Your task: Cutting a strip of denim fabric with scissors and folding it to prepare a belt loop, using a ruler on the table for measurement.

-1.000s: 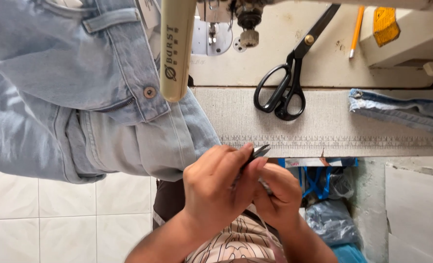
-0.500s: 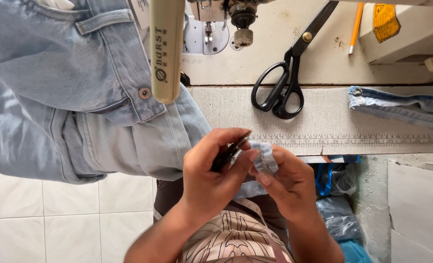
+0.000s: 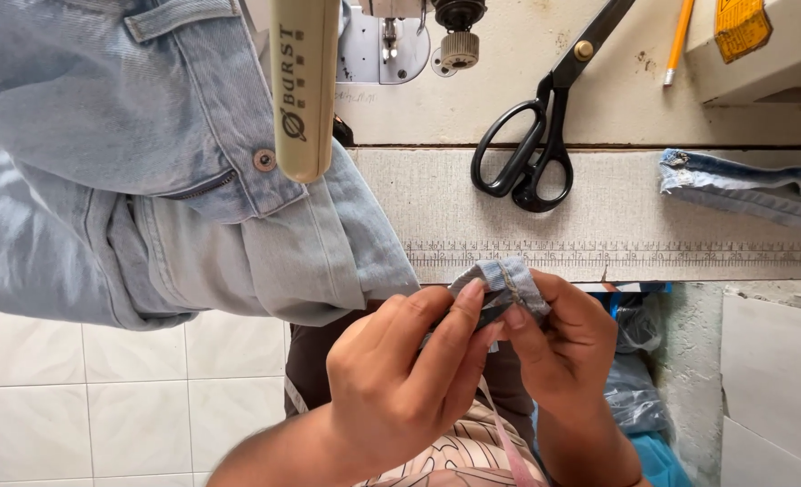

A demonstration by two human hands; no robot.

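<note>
While held just below tabletop (image 3: 599, 216) edge, small denim piece (image 3: 501, 281) pinched between left hand (image 3: 400, 379) and right hand (image 3: 562, 347) fingers, seam pointing away.

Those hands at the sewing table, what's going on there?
A person sits at a sewing table and holds a small folded piece of light blue denim between both hands. The left hand pinches it together with a dark slim tool, too hidden to identify; the right hand grips the other side. Light blue jeans lie draped at the left, black scissors rest near the sewing machine, and another denim strip lies at the right.
</note>
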